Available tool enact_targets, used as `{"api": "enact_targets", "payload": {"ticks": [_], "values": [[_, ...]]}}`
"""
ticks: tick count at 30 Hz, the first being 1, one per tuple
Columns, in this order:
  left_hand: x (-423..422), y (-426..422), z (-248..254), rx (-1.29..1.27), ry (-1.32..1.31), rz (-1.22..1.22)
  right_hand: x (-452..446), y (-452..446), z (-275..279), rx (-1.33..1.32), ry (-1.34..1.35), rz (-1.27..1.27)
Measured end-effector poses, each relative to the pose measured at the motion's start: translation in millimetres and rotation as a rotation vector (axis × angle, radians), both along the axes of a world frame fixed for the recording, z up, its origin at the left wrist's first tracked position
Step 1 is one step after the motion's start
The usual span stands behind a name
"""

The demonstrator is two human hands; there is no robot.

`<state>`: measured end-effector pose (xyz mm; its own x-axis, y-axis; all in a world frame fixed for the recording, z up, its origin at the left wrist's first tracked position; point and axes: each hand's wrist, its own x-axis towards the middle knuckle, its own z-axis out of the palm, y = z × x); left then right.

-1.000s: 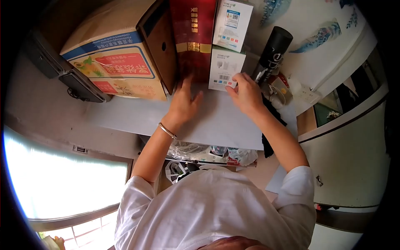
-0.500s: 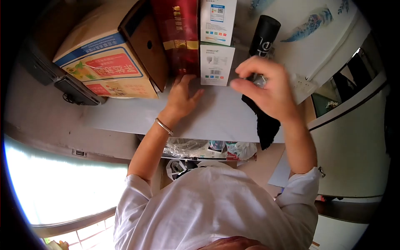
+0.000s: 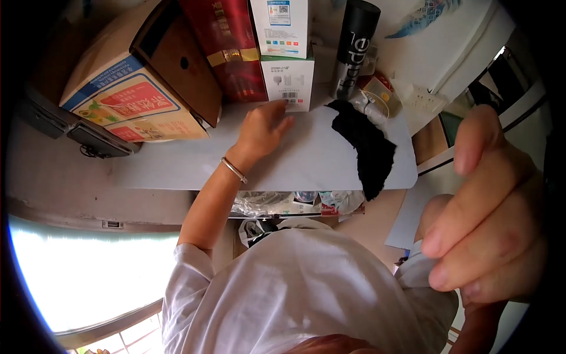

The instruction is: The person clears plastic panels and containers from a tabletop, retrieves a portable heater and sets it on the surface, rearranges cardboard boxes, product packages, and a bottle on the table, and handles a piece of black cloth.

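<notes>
My left hand [image 3: 261, 130] is over the grey-white tabletop [image 3: 306, 159], thumb apart from the fingers and nothing held. Its fingertips are at the front of the lower white box [image 3: 288, 82]; I cannot tell whether they touch it. A second white box [image 3: 282, 26] is stacked on top, and a tall red box [image 3: 227, 50] with a gold band stands to their left. My right hand [image 3: 489, 221] is raised close to the camera at the right, its fingers loosely bent with gaps between them and nothing visible in them.
A large cardboard carton [image 3: 132, 100] stands at the left. Right of the boxes are a black cylinder [image 3: 355, 47] with white lettering, a crumpled black cloth [image 3: 371, 147] hanging over the front edge, and a power socket strip [image 3: 421, 100]. Plastic bags [image 3: 339, 203] lie below the tabletop.
My right hand has moved from near the black cylinder to the right and up toward the camera. My left hand has shifted slightly toward the white box. The view has also shifted.
</notes>
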<state>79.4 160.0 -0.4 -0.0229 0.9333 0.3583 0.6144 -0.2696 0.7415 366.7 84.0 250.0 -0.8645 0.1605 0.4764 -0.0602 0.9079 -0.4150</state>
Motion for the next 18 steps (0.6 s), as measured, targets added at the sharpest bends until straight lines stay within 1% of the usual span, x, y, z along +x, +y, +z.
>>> {"api": "enact_targets", "payload": {"ticks": [3,7,10,12,13,15,18], "values": [[0,-1,0,0.002,0.077,0.009,9,7,-5,-0.025,0.016,0.073],[6,-5,-2,0.058,0.133,0.032,2,9,-26,-0.064,0.219,0.101],[18,-13,15,0.162,0.226,-0.028,5,6,-25,-0.047,0.212,0.060],[25,-12,20,0.247,0.272,-0.097,4,6,-29,-0.040,0.248,0.060],[28,-10,20,0.275,0.297,-0.137,0,9,-36,-0.046,0.308,0.091],[34,-4,20,0.334,0.347,-0.225,-3,11,-38,-0.018,0.314,0.101],[38,2,18,0.284,0.370,-0.229,-4,10,-18,0.075,0.143,0.045]]}}
